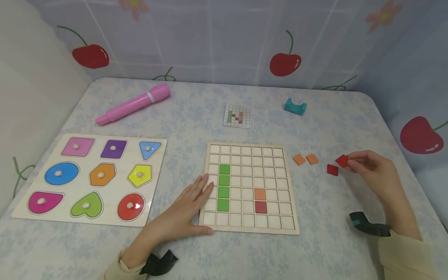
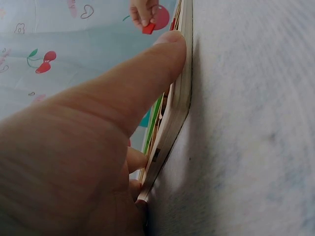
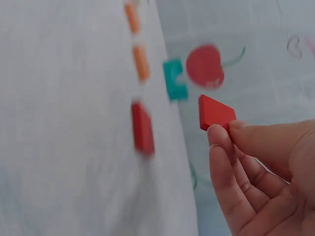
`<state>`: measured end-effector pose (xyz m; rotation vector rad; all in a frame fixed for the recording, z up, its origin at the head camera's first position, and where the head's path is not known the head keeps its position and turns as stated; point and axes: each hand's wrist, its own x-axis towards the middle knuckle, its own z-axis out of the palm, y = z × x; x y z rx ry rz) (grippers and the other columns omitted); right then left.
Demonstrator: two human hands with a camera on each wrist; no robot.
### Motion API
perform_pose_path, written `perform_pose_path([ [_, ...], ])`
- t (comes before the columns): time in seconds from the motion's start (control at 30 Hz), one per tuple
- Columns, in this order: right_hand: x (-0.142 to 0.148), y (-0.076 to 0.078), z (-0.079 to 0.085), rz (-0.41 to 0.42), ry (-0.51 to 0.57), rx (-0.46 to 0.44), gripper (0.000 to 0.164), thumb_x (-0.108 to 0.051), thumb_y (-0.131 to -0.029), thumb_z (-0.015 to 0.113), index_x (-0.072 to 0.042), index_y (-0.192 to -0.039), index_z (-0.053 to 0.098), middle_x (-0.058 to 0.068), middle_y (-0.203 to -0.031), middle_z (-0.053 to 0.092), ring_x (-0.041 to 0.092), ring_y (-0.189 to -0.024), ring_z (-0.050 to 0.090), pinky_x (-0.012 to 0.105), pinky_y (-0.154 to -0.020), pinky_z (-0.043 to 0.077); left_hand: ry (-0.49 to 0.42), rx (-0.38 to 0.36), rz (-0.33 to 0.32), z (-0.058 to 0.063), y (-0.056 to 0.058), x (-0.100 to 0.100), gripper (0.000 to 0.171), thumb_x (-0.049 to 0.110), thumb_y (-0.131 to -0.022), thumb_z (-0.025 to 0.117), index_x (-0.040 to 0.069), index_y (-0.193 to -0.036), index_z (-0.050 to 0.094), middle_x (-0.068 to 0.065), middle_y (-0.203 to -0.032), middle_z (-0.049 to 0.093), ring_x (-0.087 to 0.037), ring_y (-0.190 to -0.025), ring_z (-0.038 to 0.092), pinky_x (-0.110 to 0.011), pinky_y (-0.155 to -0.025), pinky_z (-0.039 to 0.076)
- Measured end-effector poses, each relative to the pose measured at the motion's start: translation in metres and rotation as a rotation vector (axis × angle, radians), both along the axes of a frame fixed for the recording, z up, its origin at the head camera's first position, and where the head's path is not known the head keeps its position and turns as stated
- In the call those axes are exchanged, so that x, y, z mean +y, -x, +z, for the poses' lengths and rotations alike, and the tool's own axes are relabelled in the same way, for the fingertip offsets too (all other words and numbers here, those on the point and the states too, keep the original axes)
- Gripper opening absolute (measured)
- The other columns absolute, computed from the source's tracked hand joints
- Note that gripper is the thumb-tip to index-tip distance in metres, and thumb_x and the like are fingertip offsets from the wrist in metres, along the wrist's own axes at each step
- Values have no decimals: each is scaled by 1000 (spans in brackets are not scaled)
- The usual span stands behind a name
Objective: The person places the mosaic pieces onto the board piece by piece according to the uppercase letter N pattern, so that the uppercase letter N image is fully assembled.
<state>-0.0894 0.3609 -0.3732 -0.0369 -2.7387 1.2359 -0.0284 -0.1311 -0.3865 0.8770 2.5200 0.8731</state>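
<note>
A wooden grid board [image 1: 245,229] lies at the middle front of the table. Green square tiles [image 1: 223,192] fill part of one column, while an orange tile [image 1: 259,194] sits directly behind a red tile [image 1: 260,207] farther right. My left hand [image 1: 185,212] rests on the board's left edge, fingers extended, thumb at the front corner. Between thumb and fingertips, my right hand [image 1: 376,173] pinches a red square tile [image 3: 215,114], raised above the table. Another red tile [image 1: 332,170] lies just below it, and two orange tiles [image 1: 312,158] lie nearer the board.
A small printed pattern card [image 1: 236,116] lies behind the board. Beyond the loose tiles is a teal curved block [image 1: 295,107]. To the left are a knobbed shape puzzle [image 1: 119,181] and a pink pen-shaped toy [image 1: 133,105]. A cherry-print curtain [image 1: 241,42] hangs along the back.
</note>
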Motion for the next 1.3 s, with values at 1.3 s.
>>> perform_pose_path([
  [1.3,-200,-16,-6,543,102,-162,12,-9,-85,69,-20,-89,68,-9,-80,62,12,-69,54,27,-60,45,5,13,-4,0,0,1,108,52,-74,73,5,-150,11,-7,-155,-7,-21,-139,-10,-46,-109,3],
])
